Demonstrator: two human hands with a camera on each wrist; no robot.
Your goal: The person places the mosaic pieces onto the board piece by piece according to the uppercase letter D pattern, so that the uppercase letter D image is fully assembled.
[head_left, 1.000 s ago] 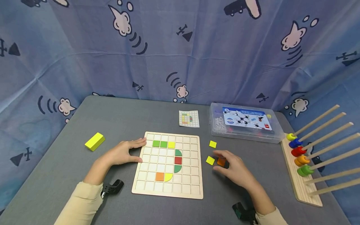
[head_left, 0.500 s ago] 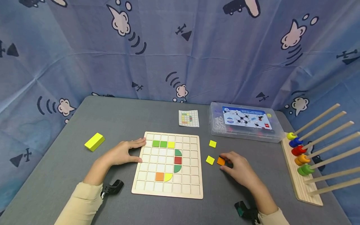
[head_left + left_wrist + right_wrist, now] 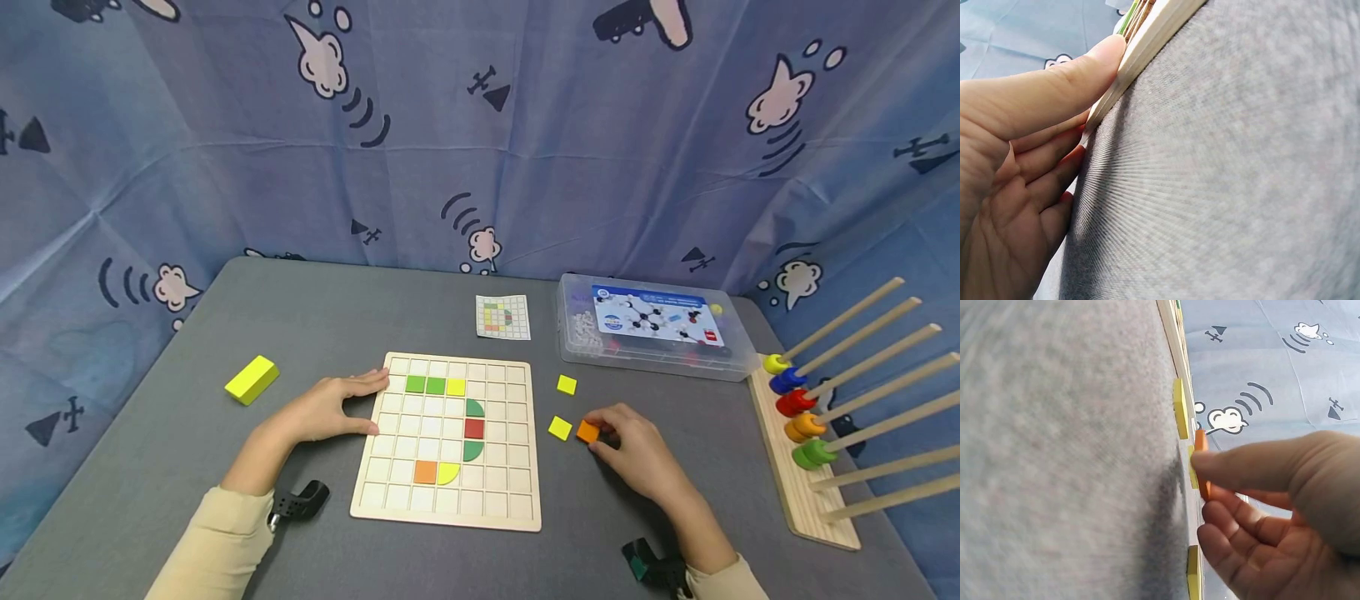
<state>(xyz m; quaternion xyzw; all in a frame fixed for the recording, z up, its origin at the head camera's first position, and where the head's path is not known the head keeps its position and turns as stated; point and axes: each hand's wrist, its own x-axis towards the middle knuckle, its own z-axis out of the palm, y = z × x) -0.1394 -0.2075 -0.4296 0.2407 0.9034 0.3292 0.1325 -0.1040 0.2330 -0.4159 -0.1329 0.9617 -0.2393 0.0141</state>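
My left hand point(image 3: 326, 407) lies at the left edge of the wooden grid board point(image 3: 446, 505), thumb and fingers straight. In the left wrist view the thumb point(image 3: 1107, 53) touches the board's edge. My right hand point(image 3: 636, 446) pinches an orange square tile point(image 3: 587, 432) between thumb and fingers, right of the board; the tile stands edge-on in the right wrist view point(image 3: 1202, 465). Two yellow square tiles, one nearer point(image 3: 559, 427) and one farther point(image 3: 567, 384), lie beside it. Green, yellow, red point(image 3: 474, 429) and orange pieces sit in some board cells.
A small pattern card point(image 3: 503, 317) lies behind the board. A clear plastic case point(image 3: 656, 327) stands at the back right, left of a wooden peg stand point(image 3: 817, 500) with coloured beads. At the left lies a yellow block point(image 3: 252, 380).
My right hand has drawn slightly to the right and down onto the orange tile, which its thumb and fingers now pinch. The left hand and the board have stayed put.
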